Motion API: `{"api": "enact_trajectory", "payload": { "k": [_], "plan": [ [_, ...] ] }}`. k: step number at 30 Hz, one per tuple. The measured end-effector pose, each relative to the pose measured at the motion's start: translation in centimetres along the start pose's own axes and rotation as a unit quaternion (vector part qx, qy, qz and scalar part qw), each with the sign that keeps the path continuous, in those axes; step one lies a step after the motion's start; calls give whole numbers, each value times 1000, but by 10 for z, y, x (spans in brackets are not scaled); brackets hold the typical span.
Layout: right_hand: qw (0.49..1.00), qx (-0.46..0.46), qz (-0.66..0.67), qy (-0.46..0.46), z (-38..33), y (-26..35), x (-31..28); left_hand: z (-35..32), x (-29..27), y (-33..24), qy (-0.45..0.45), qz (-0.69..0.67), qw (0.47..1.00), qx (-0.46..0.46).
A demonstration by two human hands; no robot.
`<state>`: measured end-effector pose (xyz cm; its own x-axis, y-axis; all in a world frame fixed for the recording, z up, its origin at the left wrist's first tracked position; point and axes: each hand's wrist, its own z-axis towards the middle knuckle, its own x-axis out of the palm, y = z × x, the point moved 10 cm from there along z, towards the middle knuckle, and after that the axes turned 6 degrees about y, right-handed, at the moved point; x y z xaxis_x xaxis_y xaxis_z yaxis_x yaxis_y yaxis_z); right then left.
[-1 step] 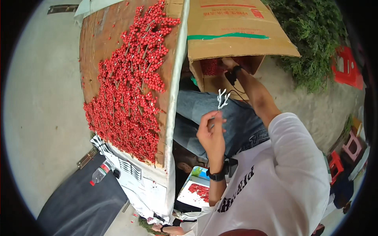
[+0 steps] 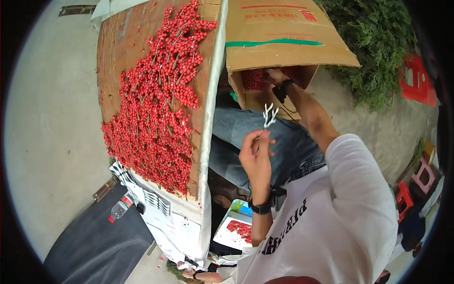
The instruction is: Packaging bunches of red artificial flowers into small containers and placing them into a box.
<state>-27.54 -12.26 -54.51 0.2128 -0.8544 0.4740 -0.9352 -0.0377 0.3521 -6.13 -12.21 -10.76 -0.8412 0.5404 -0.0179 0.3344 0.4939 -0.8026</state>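
Bright red berries (image 2: 158,113) are covering a brown board (image 2: 127,42). A white twig (image 2: 269,115) is showing pale against blue-grey jeans (image 2: 246,130). The far box (image 2: 283,40) is showing tan with a green stripe and red print. The shirt (image 2: 340,222) is looking white with black lettering. A black watch (image 2: 261,207) is ringing the near wrist. Red stools (image 2: 418,80) are glowing at the right beside a dark green bush (image 2: 373,42).

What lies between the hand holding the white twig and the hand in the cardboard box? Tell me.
In the head view, only the person's jeans-clad lap lies between the left hand and the right hand.
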Motion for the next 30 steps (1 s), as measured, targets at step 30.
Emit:
{"api": "enact_trajectory", "payload": {
  "k": [30],
  "plan": [
    [756,-419,-502,-27,-320,149,92,265,55,215,-38,-271,943,-188]
  ]
}}
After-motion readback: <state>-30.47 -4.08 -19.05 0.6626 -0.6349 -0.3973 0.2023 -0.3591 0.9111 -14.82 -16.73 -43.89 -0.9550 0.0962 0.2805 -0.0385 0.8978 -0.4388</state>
